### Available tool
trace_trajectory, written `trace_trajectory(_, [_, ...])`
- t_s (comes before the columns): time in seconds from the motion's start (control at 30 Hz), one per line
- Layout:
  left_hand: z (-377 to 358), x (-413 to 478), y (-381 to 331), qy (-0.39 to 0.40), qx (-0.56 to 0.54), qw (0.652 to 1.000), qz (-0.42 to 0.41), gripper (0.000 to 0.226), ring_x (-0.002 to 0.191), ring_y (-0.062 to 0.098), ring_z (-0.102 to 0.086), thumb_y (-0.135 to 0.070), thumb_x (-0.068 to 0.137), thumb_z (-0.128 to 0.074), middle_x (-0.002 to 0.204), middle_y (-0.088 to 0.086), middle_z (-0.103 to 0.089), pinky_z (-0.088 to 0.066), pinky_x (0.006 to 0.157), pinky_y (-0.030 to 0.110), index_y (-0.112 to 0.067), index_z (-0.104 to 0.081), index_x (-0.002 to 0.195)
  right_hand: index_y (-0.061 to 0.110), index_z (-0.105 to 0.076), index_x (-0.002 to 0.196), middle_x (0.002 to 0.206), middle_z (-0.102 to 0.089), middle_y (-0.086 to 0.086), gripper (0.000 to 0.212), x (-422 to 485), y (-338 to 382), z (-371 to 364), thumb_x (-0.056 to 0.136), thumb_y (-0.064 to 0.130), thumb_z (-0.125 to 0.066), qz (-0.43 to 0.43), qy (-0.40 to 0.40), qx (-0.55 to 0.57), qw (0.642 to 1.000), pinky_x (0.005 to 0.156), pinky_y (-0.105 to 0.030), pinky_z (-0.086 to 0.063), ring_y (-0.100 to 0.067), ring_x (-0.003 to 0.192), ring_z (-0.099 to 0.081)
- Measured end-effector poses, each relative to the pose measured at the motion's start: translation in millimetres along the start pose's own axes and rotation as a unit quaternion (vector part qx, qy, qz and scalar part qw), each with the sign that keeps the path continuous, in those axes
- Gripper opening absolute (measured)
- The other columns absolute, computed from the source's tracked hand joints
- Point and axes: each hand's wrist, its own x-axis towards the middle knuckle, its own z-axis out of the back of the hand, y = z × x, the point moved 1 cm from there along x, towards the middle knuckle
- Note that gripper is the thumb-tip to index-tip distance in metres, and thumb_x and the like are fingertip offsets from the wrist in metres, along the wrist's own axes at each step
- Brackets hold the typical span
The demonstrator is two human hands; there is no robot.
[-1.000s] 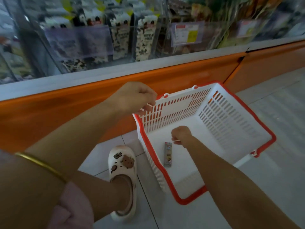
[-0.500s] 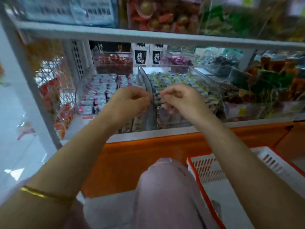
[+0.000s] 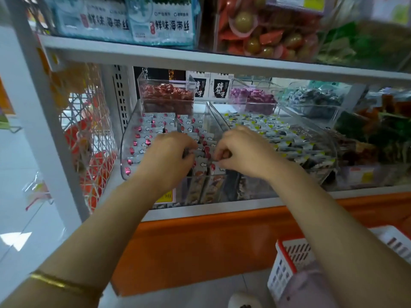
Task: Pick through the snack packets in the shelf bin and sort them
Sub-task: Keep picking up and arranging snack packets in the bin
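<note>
left hand: our fingers clenched round small grey red-dotted snack packets
right hand: pinching one, front edge of the clear plastic bin

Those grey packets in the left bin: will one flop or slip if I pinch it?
Probably light and a bit floppy: the packets are small and thin. Likely slippery, since they look glossy. They sit packed in rows in the bin, so pulling one may drag its neighbours.
</note>
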Motion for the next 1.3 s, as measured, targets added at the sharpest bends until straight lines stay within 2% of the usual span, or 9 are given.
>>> trace_trajectory(0.13, [-8, 3, -2, 0.023, 0.012, 1.0, -0.009, 0.033, 0.121, 0.027, -0.045, -0.011, 0.091, -0.052, 0.127, 0.006, -0.056, -0.041, 0.099, 0.044, -0.016, -0.06, 0.122, 0.016, -0.066, 0.091, 0.088, -0.044, 0.007, 0.012, 0, -1, -13, 0.085, 0.027, -0.066, 0.021, -0.003, -0.026, 0.999, 0.071, -0.029, -0.039, -0.014, 0.09, -0.044])
trace_trajectory(0.3, [-14, 6, 0, 0.046, 0.028, 0.998, -0.019, 0.028, 0.116, 0.026, -0.047, -0.019, 0.093, -0.05, 0.121, 0.003, -0.059, -0.039, 0.099, 0.049, -0.019, -0.061, 0.119, 0.018, -0.062, 0.085, 0.086, -0.056, 0.005, 0.006, -1, -1, -19, 0.086, 0.023, -0.065, -0.008, -0.028, 0.052, 0.998, 0.071, -0.033, -0.047, -0.016, 0.083, -0.054])
trace_trajectory(0.5, [-28, 12, 7, 0.125, 0.154, 0.98, -0.029, 0.028, 0.126, 0.016, -0.038, -0.032, 0.098, -0.039, 0.125, -0.005, -0.052, -0.012, 0.113, 0.054, -0.021, -0.054, 0.118, 0.023, -0.063, 0.083, 0.079, -0.062, 0.003, 0.004, -1, 4, -26, 0.086, 0.025, -0.064, -0.028, -0.064, 0.066, 0.995, 0.055, -0.026, -0.035, -0.017, 0.071, -0.056])
trace_trajectory(0.73, [-22, 8, 14, 0.101, 0.182, 0.978, 0.005, 0.024, 0.119, 0.017, -0.045, -0.034, 0.096, -0.042, 0.114, -0.003, -0.054, -0.008, 0.113, 0.055, -0.02, -0.06, 0.104, 0.019, -0.057, 0.084, 0.078, -0.06, 0.006, 0.006, -4, -1, -17, 0.09, 0.019, -0.058, -0.047, -0.093, 0.145, 0.984, 0.058, -0.026, -0.042, -0.013, 0.07, -0.056])
trace_trajectory(0.87, [-19, 3, 13, 0.081, 0.149, 0.986, -0.003, 0.027, 0.121, 0.016, -0.042, -0.03, 0.095, -0.043, 0.121, -0.005, -0.053, -0.011, 0.113, 0.053, -0.019, -0.059, 0.114, 0.017, -0.053, 0.085, 0.078, -0.057, 0.007, 0.008, -7, -4, -7, 0.091, 0.015, -0.056, -0.051, -0.149, 0.207, 0.966, 0.06, -0.026, -0.044, -0.013, 0.071, -0.056])
trace_trajectory(1.03, [-11, 2, 8, 0.005, 0.036, 0.999, -0.032, 0.033, 0.126, 0.02, -0.043, -0.025, 0.095, -0.047, 0.134, -0.001, -0.053, -0.032, 0.107, 0.047, -0.017, -0.057, 0.126, 0.011, -0.051, 0.085, 0.078, -0.055, 0.001, 0.009, -10, -8, -1, 0.093, 0.009, -0.052, -0.094, -0.248, 0.304, 0.915, 0.061, -0.026, -0.044, -0.024, 0.072, -0.057])
trace_trajectory(1.17, [-1, -3, 0, -0.027, -0.069, 0.996, -0.04, 0.028, 0.093, 0.018, -0.057, -0.028, 0.093, -0.051, 0.104, 0.003, -0.065, -0.048, 0.076, 0.032, -0.014, -0.065, 0.114, 0.015, -0.047, 0.083, 0.08, -0.057, -0.007, 0.013, -11, -13, 3, 0.096, 0.011, -0.049, -0.173, -0.292, 0.432, 0.835, 0.048, -0.027, -0.049, -0.021, 0.061, -0.057])
trace_trajectory(1.23, [0, -7, -2, -0.003, -0.128, 0.991, -0.023, 0.019, 0.074, 0.011, -0.057, -0.029, 0.094, -0.05, 0.087, -0.002, -0.064, -0.045, 0.059, 0.02, -0.022, -0.064, 0.105, 0.008, -0.049, 0.09, 0.079, -0.058, -0.011, 0.008, -10, -13, 2, 0.097, 0.011, -0.049, -0.208, -0.282, 0.501, 0.791, 0.042, -0.023, -0.048, -0.017, 0.055, -0.055])
trace_trajectory(1.3, [0, -9, -2, 0.014, -0.192, 0.981, 0.009, 0.014, 0.072, 0.009, -0.057, -0.027, 0.094, -0.05, 0.083, -0.005, -0.063, -0.044, 0.054, 0.014, -0.029, -0.06, 0.104, 0.004, -0.051, 0.094, 0.08, -0.057, -0.011, 0.007, -10, -12, -1, 0.097, 0.01, -0.048, -0.225, -0.262, 0.552, 0.759, 0.043, -0.022, -0.049, -0.015, 0.055, -0.055])
